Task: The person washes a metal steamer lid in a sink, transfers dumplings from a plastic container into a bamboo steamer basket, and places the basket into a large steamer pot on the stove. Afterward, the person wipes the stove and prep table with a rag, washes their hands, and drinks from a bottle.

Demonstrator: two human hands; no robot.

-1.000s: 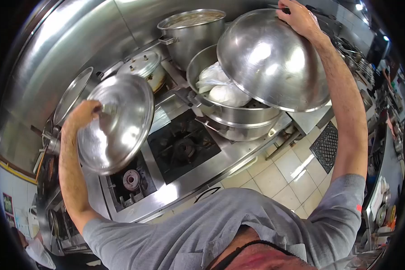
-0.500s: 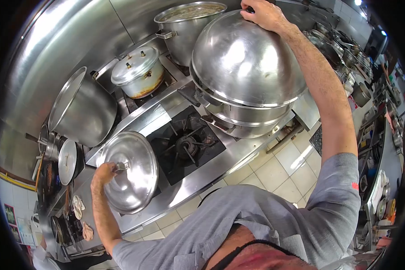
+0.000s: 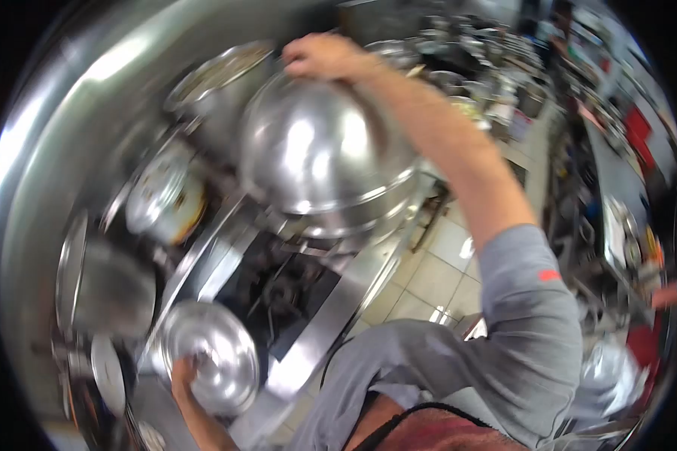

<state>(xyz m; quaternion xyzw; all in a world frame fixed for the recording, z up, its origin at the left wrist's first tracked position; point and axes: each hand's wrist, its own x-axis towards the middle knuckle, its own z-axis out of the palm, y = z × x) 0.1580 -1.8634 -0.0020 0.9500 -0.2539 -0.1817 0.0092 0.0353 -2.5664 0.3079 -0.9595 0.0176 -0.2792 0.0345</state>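
A big domed steel lid sits over a wide steel pot on the stove. My right hand is closed at the top of the dome, its fingers curled where the knob is. Lower left, my left hand grips the handle of a round, flatter steel lid, which lies beside the uncovered burner. The picture is blurred by motion.
A tall pot with liquid stands behind the dome. A lidded pot and a large tilted pot are at the left. Tiled floor and a counter with kitchenware lie to the right.
The whole view has swung, so the pots and dome appear further left and the left-hand lid lower. Both hands keep their holds on the lids.
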